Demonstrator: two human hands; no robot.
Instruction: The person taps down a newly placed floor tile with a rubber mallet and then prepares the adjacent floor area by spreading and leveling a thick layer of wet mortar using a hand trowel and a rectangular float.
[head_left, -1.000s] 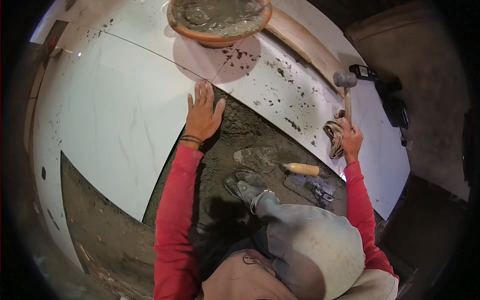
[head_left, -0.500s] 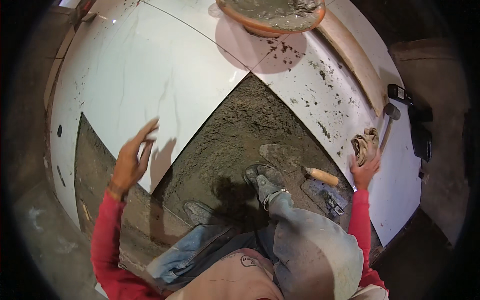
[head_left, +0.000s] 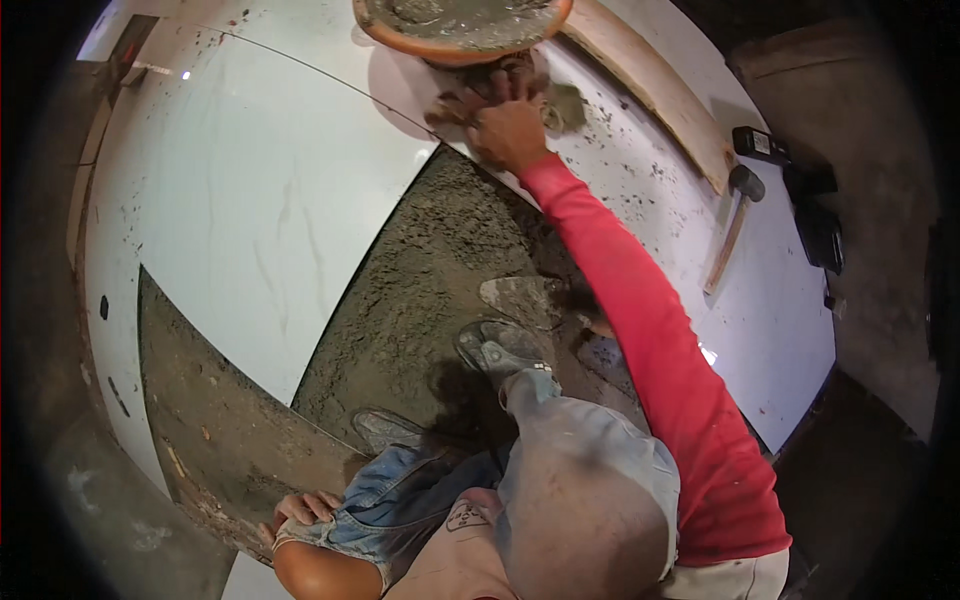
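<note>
My right hand (head_left: pixel 508 132) reaches far forward over the white tile, just below the rim of the orange tub (head_left: pixel 460 55) of wet mortar. Its fingers are closed on a crumpled brown rag (head_left: pixel 566 108), pressed to the tile near the tip of the mortar bed. My left hand (head_left: pixel 305 508) lies on the blue jeans of my left leg, fingers laid out and holding nothing. Beneath my right sleeve, a trowel (head_left: pixel 525 298) rests on the rough grey mortar (head_left: pixel 410 270); its handle is mostly hidden.
A mallet (head_left: pixel 735 225) lies on the right-hand tile (head_left: pixel 770 330), beside a black boxy device (head_left: pixel 760 145). A long tan strip (head_left: pixel 660 85) runs along the tile behind the tub. Mortar crumbs dot the tile. My shoes (head_left: pixel 505 350) stand in the mortar bed.
My right hand has carried the rag from beside the mallet forward and left to the tile below the tub. My left hand has dropped from above the large tile to my leg.
</note>
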